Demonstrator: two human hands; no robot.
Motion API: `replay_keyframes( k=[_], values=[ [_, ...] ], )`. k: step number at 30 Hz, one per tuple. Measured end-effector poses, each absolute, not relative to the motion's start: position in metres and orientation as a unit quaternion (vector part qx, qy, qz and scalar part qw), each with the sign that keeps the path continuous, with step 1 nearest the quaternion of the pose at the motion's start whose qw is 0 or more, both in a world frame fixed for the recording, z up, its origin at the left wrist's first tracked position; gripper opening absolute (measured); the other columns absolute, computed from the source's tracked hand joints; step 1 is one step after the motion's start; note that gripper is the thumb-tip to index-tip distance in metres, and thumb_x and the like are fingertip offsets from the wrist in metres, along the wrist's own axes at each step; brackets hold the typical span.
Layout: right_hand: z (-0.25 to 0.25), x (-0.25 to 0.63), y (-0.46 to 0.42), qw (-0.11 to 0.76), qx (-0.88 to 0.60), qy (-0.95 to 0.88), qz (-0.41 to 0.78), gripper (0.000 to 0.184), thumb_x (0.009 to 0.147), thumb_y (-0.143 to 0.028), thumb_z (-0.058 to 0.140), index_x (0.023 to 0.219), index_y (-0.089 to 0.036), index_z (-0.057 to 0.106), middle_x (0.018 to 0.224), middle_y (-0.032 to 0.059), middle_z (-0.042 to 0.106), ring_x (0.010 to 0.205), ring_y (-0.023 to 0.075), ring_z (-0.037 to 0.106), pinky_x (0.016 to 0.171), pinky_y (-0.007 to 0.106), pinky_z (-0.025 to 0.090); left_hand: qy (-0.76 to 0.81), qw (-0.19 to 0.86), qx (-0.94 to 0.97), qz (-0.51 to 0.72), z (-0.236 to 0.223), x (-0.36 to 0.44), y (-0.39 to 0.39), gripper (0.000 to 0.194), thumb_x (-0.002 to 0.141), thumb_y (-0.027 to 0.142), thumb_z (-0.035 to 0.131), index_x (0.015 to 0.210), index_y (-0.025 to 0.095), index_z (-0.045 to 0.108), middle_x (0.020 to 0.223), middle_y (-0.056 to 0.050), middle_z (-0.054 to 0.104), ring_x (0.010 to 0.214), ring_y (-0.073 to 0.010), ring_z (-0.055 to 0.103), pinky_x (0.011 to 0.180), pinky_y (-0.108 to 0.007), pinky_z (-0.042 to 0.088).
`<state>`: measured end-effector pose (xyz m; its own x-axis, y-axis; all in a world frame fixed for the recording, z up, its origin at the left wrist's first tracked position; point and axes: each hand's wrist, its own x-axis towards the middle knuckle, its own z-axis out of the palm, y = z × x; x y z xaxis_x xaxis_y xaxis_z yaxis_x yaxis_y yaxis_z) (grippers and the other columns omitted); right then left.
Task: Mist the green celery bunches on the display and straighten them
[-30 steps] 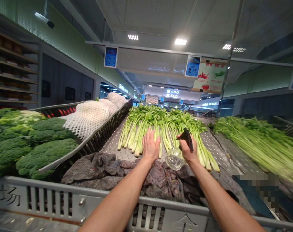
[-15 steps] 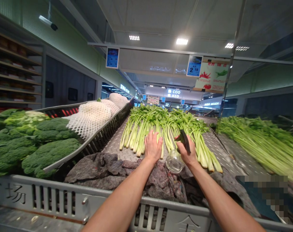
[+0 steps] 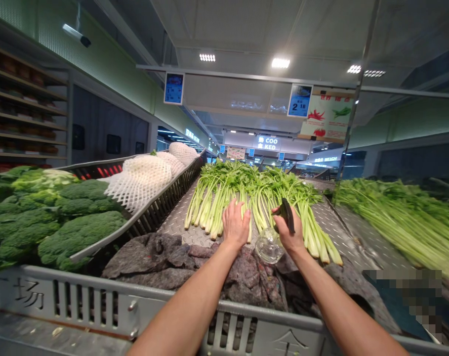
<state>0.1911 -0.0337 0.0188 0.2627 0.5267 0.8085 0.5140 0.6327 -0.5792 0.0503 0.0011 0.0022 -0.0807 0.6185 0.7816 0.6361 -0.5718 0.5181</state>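
A row of green celery point(image 3: 213, 207) lies on a grey diamond-patterned metal surface point(image 3: 176, 217), leaves at the far side and cut ends facing me. My left hand point(image 3: 236, 222) is open, palm down, with its fingers over the stalks in the middle; whether it touches them I cannot tell. In my right hand point(image 3: 293, 230) is a spray bottle point(image 3: 269, 245) with a clear round body and a black head. Its base faces me and its head is partly covered by my fingers. More stalks lie beside and beyond this hand.
A dark grey felt cloth point(image 3: 146, 257) lies bunched behind the grey crate edge point(image 3: 172, 294). On the left, broccoli point(image 3: 81, 232) and white net-wrapped produce point(image 3: 142, 173) sit by a black slatted divider point(image 3: 161, 198). A mirror point(image 3: 394, 217) stands on the right, reflecting celery.
The view has shifted very slightly. My right hand and the spray bottle's black head have moved a little to the right; my left hand holds nearly the same place over the celery.
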Motion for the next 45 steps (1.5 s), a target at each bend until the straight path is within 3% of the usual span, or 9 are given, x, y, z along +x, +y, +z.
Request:
replay_keyframes(
  k=[5, 18, 29, 37, 45],
  values=[
    [0.018, 0.191, -0.031, 0.672, -0.425, -0.607, 0.005, 0.024, 0.065, -0.032, 0.051, 0.082, -0.017, 0.056, 0.082, 0.0037, 0.060, 0.072, 0.0162, 0.055, 0.067, 0.029, 0.042, -0.473, 0.018, -0.668, -0.574, 0.004, 0.046, 0.003, 0.041, 0.083, 0.037, 0.028, 0.114, 0.016, 0.046, 0.130, -0.011, 0.037, 0.121, -0.0219, 0.031, 0.100, -0.040, 0.024],
    [0.045, 0.131, -0.032, 0.651, -0.456, -0.606, 0.034, 0.020, 0.066, -0.032, 0.049, 0.075, -0.017, 0.057, 0.067, 0.0016, 0.058, 0.057, 0.0148, 0.052, 0.053, 0.026, 0.038, -0.514, 0.088, -0.614, -0.592, 0.017, -0.028, 0.017, 0.042, 0.082, 0.038, 0.027, 0.114, 0.017, 0.045, 0.131, -0.011, 0.036, 0.121, -0.0234, 0.032, 0.099, -0.043, 0.025],
    [0.062, 0.073, -0.012, 0.727, -0.397, -0.556, 0.067, 0.021, 0.064, -0.032, 0.051, 0.079, -0.018, 0.057, 0.077, 0.0031, 0.060, 0.067, 0.0164, 0.054, 0.061, 0.027, 0.041, -0.512, 0.080, -0.554, -0.651, 0.006, -0.066, 0.029, 0.042, 0.083, 0.036, 0.025, 0.115, 0.015, 0.043, 0.129, -0.012, 0.037, 0.121, -0.0218, 0.031, 0.099, -0.040, 0.025],
    [0.044, 0.064, -0.016, 0.634, -0.396, -0.656, 0.104, 0.018, 0.067, -0.032, 0.049, 0.071, -0.016, 0.056, 0.065, 0.0011, 0.058, 0.058, 0.0138, 0.052, 0.053, 0.025, 0.039, -0.505, 0.076, -0.547, -0.664, 0.010, -0.068, 0.030, 0.042, 0.083, 0.036, 0.024, 0.115, 0.016, 0.043, 0.130, -0.012, 0.036, 0.121, -0.0213, 0.031, 0.099, -0.041, 0.025],
    [0.040, 0.065, -0.022, 0.647, -0.374, -0.661, 0.073, 0.022, 0.065, -0.029, 0.050, 0.082, -0.017, 0.055, 0.073, 0.0019, 0.059, 0.059, 0.0137, 0.053, 0.056, 0.026, 0.042, -0.513, 0.072, -0.553, -0.653, 0.008, -0.068, 0.028, 0.043, 0.083, 0.036, 0.025, 0.115, 0.014, 0.043, 0.130, -0.013, 0.036, 0.121, -0.0226, 0.031, 0.099, -0.042, 0.025]
  ],
)
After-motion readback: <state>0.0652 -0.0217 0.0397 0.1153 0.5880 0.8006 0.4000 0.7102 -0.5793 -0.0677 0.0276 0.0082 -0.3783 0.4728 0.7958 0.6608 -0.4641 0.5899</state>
